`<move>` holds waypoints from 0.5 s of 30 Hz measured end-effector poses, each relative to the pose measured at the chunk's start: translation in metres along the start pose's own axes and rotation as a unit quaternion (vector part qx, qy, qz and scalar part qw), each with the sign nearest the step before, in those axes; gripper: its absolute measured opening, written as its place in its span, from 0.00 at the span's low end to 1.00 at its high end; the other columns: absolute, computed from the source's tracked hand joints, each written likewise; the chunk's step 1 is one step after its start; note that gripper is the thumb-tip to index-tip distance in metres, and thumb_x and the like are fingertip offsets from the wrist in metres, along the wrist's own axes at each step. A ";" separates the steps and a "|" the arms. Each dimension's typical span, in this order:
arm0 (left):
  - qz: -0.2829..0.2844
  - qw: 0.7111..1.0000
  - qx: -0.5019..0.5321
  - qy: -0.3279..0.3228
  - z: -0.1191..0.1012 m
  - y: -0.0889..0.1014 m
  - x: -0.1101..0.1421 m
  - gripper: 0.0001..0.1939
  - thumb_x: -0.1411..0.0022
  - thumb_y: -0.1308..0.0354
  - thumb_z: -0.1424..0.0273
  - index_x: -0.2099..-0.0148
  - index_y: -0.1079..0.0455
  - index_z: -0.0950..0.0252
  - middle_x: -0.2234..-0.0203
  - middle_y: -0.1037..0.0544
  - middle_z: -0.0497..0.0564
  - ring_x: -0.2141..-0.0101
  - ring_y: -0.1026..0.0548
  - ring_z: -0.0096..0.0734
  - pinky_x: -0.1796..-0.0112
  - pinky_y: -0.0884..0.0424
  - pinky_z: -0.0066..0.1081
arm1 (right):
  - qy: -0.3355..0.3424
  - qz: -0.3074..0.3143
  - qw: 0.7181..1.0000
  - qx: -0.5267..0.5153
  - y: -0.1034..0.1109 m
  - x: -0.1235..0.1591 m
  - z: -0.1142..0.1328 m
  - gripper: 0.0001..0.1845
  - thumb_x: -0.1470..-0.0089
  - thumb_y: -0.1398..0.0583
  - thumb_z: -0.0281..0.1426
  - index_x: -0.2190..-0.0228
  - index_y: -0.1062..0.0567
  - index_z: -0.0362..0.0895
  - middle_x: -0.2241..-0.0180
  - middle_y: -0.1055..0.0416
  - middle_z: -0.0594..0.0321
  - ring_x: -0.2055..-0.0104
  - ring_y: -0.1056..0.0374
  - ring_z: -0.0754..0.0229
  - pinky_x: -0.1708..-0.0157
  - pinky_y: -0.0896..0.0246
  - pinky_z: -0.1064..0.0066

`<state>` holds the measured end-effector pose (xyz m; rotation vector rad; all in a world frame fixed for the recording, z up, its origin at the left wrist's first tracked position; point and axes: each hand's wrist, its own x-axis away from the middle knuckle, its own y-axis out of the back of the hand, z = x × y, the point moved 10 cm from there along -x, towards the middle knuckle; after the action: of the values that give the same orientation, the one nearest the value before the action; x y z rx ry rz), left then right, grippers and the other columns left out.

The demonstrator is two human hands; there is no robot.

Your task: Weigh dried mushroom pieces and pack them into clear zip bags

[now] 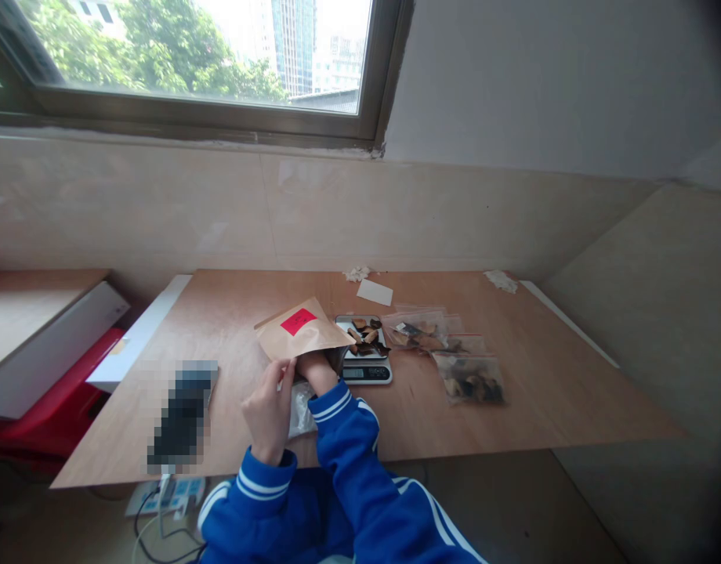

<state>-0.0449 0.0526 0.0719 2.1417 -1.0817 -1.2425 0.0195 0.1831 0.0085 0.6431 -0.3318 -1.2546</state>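
A brown kraft paper bag (325, 332) with a red label (298, 321) is tilted above the table. My left hand (270, 407) pinches its near edge between thumb and fingers. My right hand (318, 371) reaches into the bag's opening, and its fingers are hidden inside. Just right of the bag stands a digital kitchen scale (381, 374) with a lit display. Dried brown and dark pieces (369, 338), perhaps sliced mushrooms, lie on its tray. Beneath my hands rests a clear plastic bag (302, 411).
Several zip bags of dried pieces (475, 382) lie right of the scale. A white card (374, 292) and white crumbs (356, 273) are at the back. A phone (184, 413) lies at left, its cable running to a power strip (187, 495) below the table edge.
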 end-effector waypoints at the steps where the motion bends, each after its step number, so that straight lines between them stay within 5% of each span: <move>1: 0.002 1.000 0.000 0.003 0.001 0.000 -0.001 0.12 0.34 0.47 0.61 0.61 0.26 0.63 0.74 0.20 0.49 0.74 0.23 0.28 0.76 0.43 0.23 | -0.001 0.007 1.000 -0.007 -0.003 0.000 -0.003 0.16 0.46 0.40 0.32 0.55 0.24 0.47 0.52 0.26 0.55 0.43 0.37 0.49 0.45 0.42 0.61; 15: 0.016 1.000 0.008 0.023 -0.004 -0.001 -0.003 0.13 0.35 0.47 0.60 0.62 0.26 0.62 0.73 0.20 0.48 0.73 0.23 0.30 0.75 0.43 0.23 | 0.009 -0.026 0.997 -0.069 0.021 0.011 0.001 0.11 0.47 0.38 0.29 0.60 0.22 0.46 0.57 0.23 0.57 0.45 0.36 0.53 0.44 0.43 0.66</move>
<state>-0.0418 0.0553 0.0747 2.1450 -1.1059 -1.1678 0.0383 0.1760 0.0215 0.5479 -0.2122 -1.3090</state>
